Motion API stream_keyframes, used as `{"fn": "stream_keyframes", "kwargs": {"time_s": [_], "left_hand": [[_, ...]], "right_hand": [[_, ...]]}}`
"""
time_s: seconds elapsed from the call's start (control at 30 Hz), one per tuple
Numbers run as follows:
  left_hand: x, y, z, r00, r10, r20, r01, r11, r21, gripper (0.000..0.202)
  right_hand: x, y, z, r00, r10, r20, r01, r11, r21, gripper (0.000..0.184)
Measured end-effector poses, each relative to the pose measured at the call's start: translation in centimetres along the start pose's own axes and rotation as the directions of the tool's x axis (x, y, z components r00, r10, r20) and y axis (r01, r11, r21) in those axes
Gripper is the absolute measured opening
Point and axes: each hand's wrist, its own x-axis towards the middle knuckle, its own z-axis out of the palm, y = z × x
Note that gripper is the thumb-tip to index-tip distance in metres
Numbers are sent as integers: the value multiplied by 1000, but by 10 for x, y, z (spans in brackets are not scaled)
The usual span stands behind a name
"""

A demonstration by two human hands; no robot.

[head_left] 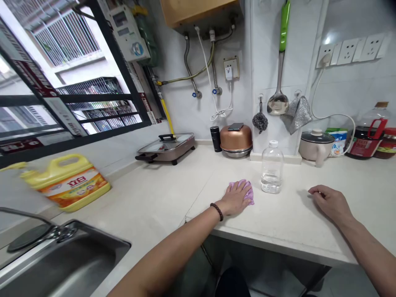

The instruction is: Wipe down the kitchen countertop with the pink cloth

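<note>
My left hand (236,201), with a dark beaded bracelet at the wrist, presses a crumpled light purple cloth (249,194) onto the white countertop (198,198). Its fingers bend over the cloth, and part of the cloth sticks out around them. Just to the right of this hand stands a clear plastic bottle (272,165) with a white cap, upright and partly filled with clear liquid. My right hand (332,204) is at the counter on the right, fingers curled in loosely, with nothing visible in them.
A metal sink (77,255) and yellow detergent jug (72,181) are at left. Along the back are an electric pan (167,148), black flask (215,139), copper-coloured pot (236,140), cream pot (315,146) and jars (365,138). A green-handled ladle (280,78) hangs above.
</note>
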Motion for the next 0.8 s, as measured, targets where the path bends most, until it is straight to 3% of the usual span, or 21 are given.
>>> {"fn": "stream_keyframes", "kwargs": {"time_s": [0.2, 0.53, 0.8], "left_hand": [[35, -16, -13, 995, -89, -37, 89, 996, 0, 68], [112, -81, -32, 939, -324, -114, 324, 946, -19, 68], [139, -106, -37, 911, -391, -130, 389, 920, -39, 66]], "right_hand": [[0, 1, -1, 1000, 3, 5, -3, 1000, -7, 29], [0, -2, -5, 999, -31, 36, 32, 999, -12, 27], [0, 1, -5, 998, -25, 64, 27, 999, -26, 27]]}}
